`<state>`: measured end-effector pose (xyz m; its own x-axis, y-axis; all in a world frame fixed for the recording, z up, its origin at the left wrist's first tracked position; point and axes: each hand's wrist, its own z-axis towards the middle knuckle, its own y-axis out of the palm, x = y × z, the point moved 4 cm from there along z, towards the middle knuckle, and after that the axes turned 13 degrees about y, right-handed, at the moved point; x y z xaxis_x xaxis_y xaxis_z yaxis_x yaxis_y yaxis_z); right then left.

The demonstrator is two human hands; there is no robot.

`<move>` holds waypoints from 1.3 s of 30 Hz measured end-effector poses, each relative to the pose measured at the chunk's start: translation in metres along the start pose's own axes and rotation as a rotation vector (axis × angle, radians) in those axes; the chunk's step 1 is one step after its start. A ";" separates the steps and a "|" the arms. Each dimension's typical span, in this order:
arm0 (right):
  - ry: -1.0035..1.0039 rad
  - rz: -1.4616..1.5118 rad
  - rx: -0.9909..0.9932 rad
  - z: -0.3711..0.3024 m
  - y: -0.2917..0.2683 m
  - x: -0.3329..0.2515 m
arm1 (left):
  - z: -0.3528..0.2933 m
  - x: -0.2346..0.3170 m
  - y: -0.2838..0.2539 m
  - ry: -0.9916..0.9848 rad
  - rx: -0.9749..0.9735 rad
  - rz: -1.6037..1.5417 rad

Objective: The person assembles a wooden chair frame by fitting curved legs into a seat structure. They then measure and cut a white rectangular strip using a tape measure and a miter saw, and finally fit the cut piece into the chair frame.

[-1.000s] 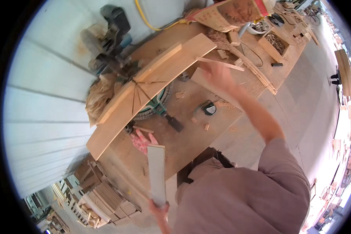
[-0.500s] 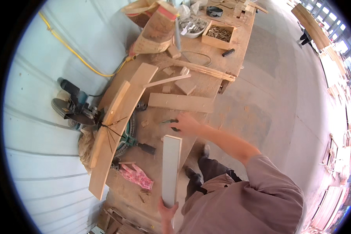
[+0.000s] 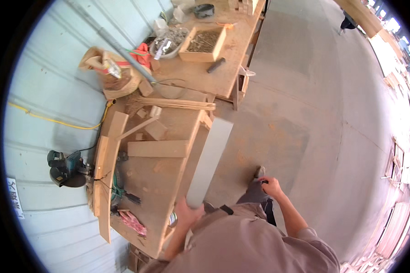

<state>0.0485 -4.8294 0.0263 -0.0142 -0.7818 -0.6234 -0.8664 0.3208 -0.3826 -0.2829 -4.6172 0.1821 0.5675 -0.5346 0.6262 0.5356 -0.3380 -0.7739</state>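
Observation:
A long flat board with a pale grey face slants up and away beside the bench edge. My left hand grips its near end, thumb on the face. Lower right, away from the bench, my right hand is closed round a small dark-handled tool, mostly hidden by the fingers. On the workbench to the left, a wooden plank lies across the green-and-black mitre saw. A pink patterned glove rests near the saw.
Wood offcuts and thin strips lie on the bench. Farther off stand a wooden box of small pieces, a white bowl and a paper sack. A yellow cable runs along the wall. Concrete floor extends right.
My right hand has drawn back from over the bench toward the lower right with the dark-handled tool. The board has swung right past the bench edge in my left hand. The view has shifted right.

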 end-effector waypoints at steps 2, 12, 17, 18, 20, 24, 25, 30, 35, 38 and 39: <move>0.164 0.231 -0.071 -0.005 -0.059 0.010 | 0.057 0.044 0.039 -0.040 -0.086 -0.004; -0.707 0.848 0.191 0.031 -0.414 -0.215 | 0.291 0.222 0.225 0.292 -0.259 -0.294; -0.899 0.518 0.344 0.119 -0.553 -0.254 | 0.450 0.288 0.333 0.395 -0.399 -0.404; -0.862 0.454 0.341 0.139 -0.580 -0.264 | 0.485 0.300 0.357 0.427 -0.406 -0.428; -0.851 0.413 0.588 0.177 -0.637 -0.285 | 0.558 0.330 0.407 0.515 -0.375 -0.494; -0.756 0.504 0.927 0.240 -0.746 -0.309 | 0.699 0.428 0.476 0.529 -0.439 -0.573; -0.734 0.553 1.007 0.255 -0.778 -0.316 | 0.735 0.454 0.488 0.547 -0.438 -0.584; -0.337 0.952 0.646 0.392 -0.907 -0.311 | 0.902 0.550 0.567 0.492 -0.428 -0.719; 0.166 0.449 0.382 0.576 -0.978 -0.219 | 1.078 0.620 0.655 0.268 -0.422 -0.755; 0.136 0.064 0.358 0.694 -1.031 -0.170 | 1.177 0.682 0.682 0.214 -0.209 -0.808; 0.193 -0.172 0.287 0.718 -1.051 -0.164 | 1.207 0.693 0.689 0.200 -0.169 -0.741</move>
<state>1.3194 -4.6545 0.0407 0.0014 -0.9146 -0.4043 -0.6898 0.2918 -0.6626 1.2347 -4.2853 0.1967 -0.0322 -0.2476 0.9683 0.6194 -0.7653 -0.1750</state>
